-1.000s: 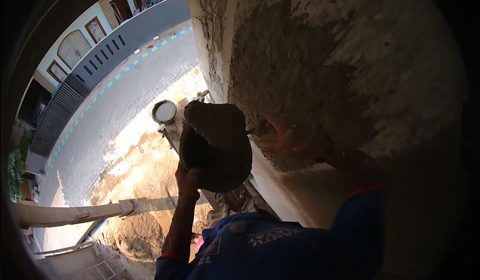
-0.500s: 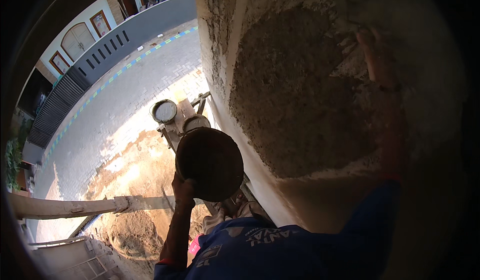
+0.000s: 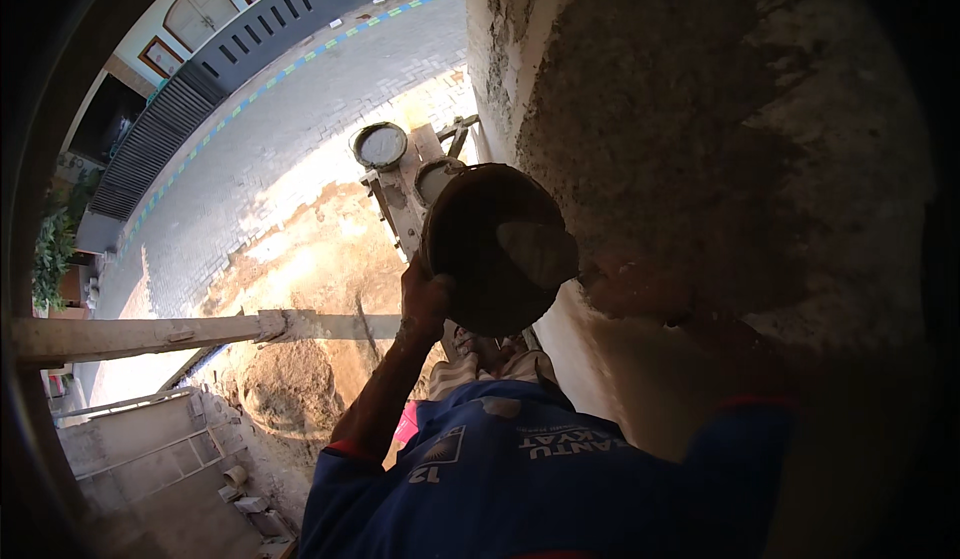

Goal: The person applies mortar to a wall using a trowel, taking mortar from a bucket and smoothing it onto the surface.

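My left hand (image 3: pixel 425 297) is closed on the near left rim of a dark round bucket (image 3: pixel 470 279), tilted so that I look into its shaded inside. Within its right half shows a pale flat blade, apparently a trowel (image 3: pixel 538 251). At the bucket's right edge, my right hand (image 3: pixel 612 289) is dim in shadow and seems closed round the trowel's handle, which I cannot see clearly. Beside both hands rises a wall with a large patch of rough, dark wet mortar (image 3: pixel 660 149).
Below stand a bucket of grey mix (image 3: pixel 381 145) and a second container (image 3: pixel 434 181) on a plank platform (image 3: pixel 400 209). A wooden beam (image 3: pixel 150 339) crosses at the left. A sand heap (image 3: pixel 290 384) lies on the ground; beyond are a paved street (image 3: pixel 300 109) and a grey fence (image 3: pixel 330 9).
My right hand has come down from the upper wall to the bucket's right edge, and the pale blade now shows inside. The bucket sits higher and farther right in view; the whole view has shifted.
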The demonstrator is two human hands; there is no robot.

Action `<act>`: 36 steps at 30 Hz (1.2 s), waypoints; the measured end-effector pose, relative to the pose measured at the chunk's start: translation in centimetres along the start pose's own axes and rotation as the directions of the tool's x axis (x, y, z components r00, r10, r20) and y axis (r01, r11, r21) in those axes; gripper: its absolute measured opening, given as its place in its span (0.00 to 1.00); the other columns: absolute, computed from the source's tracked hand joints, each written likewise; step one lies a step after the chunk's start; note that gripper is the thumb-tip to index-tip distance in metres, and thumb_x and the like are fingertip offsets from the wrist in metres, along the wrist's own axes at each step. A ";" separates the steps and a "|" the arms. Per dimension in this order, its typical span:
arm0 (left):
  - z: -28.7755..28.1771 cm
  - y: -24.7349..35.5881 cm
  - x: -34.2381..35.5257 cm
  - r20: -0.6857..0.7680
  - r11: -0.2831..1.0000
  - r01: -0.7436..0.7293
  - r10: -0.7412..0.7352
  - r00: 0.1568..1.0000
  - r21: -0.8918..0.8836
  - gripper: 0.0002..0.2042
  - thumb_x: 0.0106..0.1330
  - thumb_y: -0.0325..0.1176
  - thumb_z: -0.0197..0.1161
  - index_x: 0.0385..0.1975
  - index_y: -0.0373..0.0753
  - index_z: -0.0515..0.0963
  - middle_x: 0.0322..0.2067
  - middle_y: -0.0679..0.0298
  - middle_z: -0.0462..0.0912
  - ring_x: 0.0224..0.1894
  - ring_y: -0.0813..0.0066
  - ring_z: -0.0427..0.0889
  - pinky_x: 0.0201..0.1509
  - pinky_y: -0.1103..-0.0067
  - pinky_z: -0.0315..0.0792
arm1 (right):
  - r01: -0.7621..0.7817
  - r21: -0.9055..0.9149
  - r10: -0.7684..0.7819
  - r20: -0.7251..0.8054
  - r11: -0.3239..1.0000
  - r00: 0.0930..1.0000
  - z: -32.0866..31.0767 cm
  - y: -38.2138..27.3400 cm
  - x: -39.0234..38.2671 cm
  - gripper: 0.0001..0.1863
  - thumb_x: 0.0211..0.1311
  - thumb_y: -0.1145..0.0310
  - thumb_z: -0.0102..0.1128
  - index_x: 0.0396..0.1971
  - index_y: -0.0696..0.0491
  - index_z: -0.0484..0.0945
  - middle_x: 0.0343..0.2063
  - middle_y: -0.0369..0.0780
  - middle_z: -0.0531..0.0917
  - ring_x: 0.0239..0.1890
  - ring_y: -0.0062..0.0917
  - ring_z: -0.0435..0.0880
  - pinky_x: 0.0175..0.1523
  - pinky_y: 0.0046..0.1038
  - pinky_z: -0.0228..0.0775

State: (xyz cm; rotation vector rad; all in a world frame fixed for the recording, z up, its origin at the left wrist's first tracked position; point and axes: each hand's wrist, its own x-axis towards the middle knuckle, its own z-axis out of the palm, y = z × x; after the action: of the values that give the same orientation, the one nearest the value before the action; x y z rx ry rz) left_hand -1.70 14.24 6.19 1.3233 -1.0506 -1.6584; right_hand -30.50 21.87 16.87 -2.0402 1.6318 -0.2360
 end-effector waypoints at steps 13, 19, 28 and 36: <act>-0.4 2.3 -0.8 0.050 0.998 -0.036 0.034 0.998 0.045 0.29 0.44 0.24 0.53 0.53 0.30 0.69 0.41 0.56 0.80 0.41 0.68 0.79 0.45 0.76 0.74 | 0.346 -0.175 -0.329 0.118 0.922 0.937 8.6 2.2 3.4 0.30 0.53 0.67 0.53 0.58 0.60 0.62 0.34 0.41 0.77 0.39 0.34 0.77 0.44 0.38 0.72; -1.4 0.1 -0.2 0.015 0.989 -0.126 0.125 0.992 0.080 0.27 0.44 0.22 0.52 0.51 0.31 0.71 0.41 0.52 0.81 0.42 0.64 0.81 0.47 0.73 0.74 | 0.335 -0.595 -0.584 -0.290 0.731 0.758 1.4 1.2 0.7 0.27 0.55 0.64 0.52 0.55 0.59 0.65 0.33 0.43 0.77 0.33 0.35 0.77 0.40 0.39 0.73; -0.2 1.1 0.3 -0.029 0.971 -0.195 0.201 0.979 0.141 0.28 0.44 0.23 0.52 0.53 0.32 0.70 0.41 0.49 0.81 0.45 0.62 0.81 0.51 0.72 0.72 | 0.269 0.134 -0.261 -0.073 0.954 0.962 12.3 5.0 3.2 0.15 0.56 0.65 0.51 0.43 0.53 0.69 0.30 0.38 0.76 0.30 0.29 0.76 0.43 0.30 0.71; -0.8 1.6 0.3 -0.089 0.987 -0.118 0.128 0.988 0.113 0.28 0.45 0.21 0.52 0.53 0.32 0.70 0.42 0.52 0.81 0.45 0.64 0.80 0.50 0.73 0.73 | 0.356 -0.171 -0.386 -0.198 0.919 0.901 13.0 0.9 4.4 0.12 0.61 0.61 0.51 0.39 0.52 0.74 0.40 0.37 0.76 0.35 0.24 0.78 0.43 0.26 0.72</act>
State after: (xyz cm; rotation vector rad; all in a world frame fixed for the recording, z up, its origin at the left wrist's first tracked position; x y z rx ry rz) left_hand -0.89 13.31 7.44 1.3647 -1.1537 -1.4505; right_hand -24.43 21.19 4.59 -2.5000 1.3966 -0.5286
